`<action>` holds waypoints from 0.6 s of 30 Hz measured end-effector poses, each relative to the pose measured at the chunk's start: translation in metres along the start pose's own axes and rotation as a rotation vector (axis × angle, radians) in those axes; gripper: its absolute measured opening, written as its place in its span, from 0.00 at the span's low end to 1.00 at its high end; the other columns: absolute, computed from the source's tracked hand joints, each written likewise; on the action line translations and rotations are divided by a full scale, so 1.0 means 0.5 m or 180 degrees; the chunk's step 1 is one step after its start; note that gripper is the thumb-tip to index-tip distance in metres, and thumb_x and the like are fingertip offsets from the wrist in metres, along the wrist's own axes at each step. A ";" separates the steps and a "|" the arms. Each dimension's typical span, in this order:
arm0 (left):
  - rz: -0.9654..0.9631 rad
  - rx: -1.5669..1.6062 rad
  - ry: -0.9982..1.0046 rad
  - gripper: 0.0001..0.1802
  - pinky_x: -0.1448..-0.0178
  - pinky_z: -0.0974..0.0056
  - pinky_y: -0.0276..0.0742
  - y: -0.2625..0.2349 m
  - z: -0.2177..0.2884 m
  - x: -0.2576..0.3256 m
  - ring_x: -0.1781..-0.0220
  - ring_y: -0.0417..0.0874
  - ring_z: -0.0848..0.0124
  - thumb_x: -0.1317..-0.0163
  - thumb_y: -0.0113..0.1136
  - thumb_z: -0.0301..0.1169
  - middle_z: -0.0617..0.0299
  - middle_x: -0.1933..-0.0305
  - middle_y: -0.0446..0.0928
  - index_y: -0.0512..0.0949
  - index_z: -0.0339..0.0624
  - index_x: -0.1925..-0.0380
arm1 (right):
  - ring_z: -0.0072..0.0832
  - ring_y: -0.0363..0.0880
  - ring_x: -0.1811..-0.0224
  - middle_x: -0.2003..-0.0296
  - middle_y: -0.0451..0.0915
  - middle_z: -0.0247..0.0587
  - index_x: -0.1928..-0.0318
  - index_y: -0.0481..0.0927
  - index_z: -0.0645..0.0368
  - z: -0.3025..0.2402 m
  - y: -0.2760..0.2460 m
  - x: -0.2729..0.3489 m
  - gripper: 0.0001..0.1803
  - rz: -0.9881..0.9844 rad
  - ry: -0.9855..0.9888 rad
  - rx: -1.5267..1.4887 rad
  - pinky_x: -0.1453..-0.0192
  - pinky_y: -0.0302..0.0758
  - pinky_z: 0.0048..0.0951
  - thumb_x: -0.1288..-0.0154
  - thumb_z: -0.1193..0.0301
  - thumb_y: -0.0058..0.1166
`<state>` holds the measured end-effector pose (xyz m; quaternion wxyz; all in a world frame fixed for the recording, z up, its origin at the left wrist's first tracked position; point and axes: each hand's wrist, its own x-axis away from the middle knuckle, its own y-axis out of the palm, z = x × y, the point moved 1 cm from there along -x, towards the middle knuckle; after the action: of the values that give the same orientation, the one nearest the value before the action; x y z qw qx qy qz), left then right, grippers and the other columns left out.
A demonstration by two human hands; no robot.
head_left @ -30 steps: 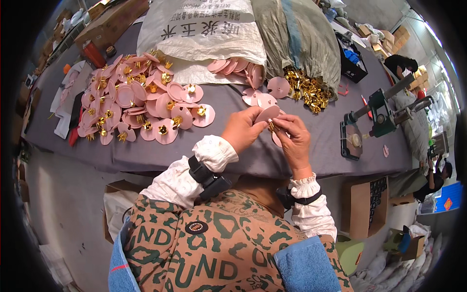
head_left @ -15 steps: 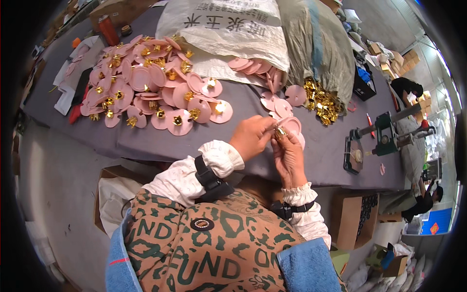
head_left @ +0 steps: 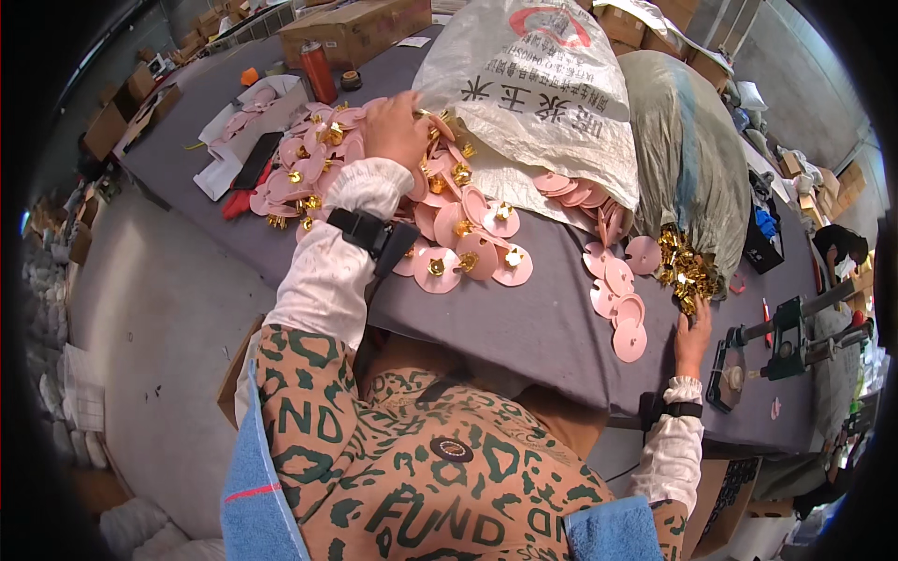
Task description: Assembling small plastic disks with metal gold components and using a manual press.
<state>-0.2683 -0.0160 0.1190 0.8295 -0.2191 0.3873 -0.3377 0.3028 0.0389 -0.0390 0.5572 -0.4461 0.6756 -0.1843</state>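
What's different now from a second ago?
The hands have parted from the disc they worked together. The left hand reached out onto the heap of finished pink discs; the right hand went right to the gold clips. Sacks and green tool stayed put.

A large white woven sack point(head_left: 538, 89), printed with dark characters and a red emblem, is laid on the desk point(head_left: 524, 327) at centre. Just beside it, to the right, a grey-green sack point(head_left: 687, 150) is slumped. A brown cardboard box point(head_left: 351, 28) is seen at the far edge, and smaller cartons point(head_left: 122, 107) are scattered at far left.
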 end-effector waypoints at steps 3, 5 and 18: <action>0.0447 -0.0018 0.1253 0.19 0.42 0.58 0.72 0.057 0.065 0.049 0.48 0.78 0.54 0.45 0.62 0.27 0.50 0.53 0.79 0.79 0.42 0.50 | 0.45 0.71 0.39 0.43 0.75 0.49 0.43 0.76 0.57 0.054 0.026 0.029 0.22 -0.0128 0.0085 -0.0165 0.33 0.66 0.39 0.39 0.76 0.56; -0.0311 0.0953 0.1533 0.22 0.43 0.58 0.72 0.169 0.123 0.153 0.47 0.77 0.54 0.47 0.66 0.28 0.49 0.50 0.77 0.78 0.41 0.50 | 0.44 0.74 0.44 0.47 0.77 0.48 0.46 0.77 0.58 0.033 0.021 0.038 0.19 -0.0116 0.0363 -0.0139 0.38 0.69 0.40 0.39 0.75 0.56; -0.1513 0.1067 0.2355 0.27 0.36 0.51 0.67 0.421 0.308 0.405 0.41 0.71 0.51 0.47 0.67 0.34 0.50 0.45 0.75 0.74 0.43 0.46 | 0.40 0.81 0.60 0.61 0.81 0.46 0.64 0.82 0.60 -0.010 -0.003 0.030 0.06 0.0504 0.0790 -0.0972 0.55 0.78 0.35 0.42 0.74 0.61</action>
<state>0.0313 -0.0059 -0.0194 0.5593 -0.0296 0.5361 -0.6315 0.2989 0.0248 -0.0451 0.4084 -0.4448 0.7921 -0.0889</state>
